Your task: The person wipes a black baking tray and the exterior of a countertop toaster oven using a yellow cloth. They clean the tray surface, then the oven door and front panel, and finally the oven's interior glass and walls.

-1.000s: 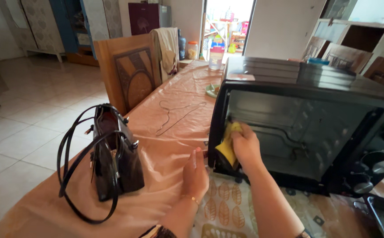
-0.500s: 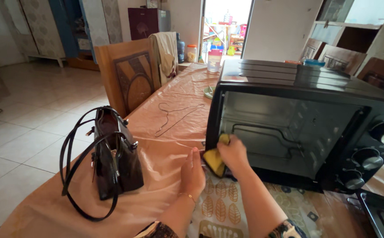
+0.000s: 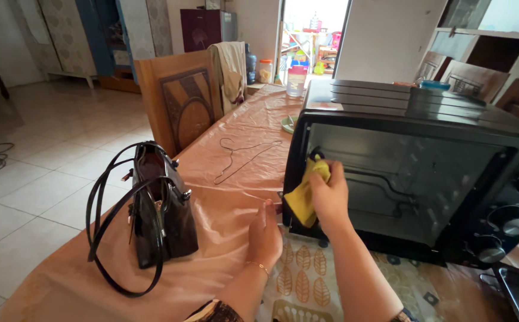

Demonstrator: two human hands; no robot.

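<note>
Right hand (image 3: 331, 194) fingers clamp yellow cloth (image 3: 306, 194) against oven (image 3: 414, 173) opening's left edge; cloth hangs vertical. Left hand (image 3: 264, 232) flat on counter (image 3: 223, 197), fingers extended.

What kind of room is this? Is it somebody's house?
Most likely a home's dining room. A long table with a peach cover holds a black toaster oven and a handbag, with a carved wooden chair beside it and cupboards on the tiled floor behind.

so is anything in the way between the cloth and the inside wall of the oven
Nothing visible. The right hand presses the yellow cloth at the left edge of the open oven; no door or rack shows across the opening there.
</note>
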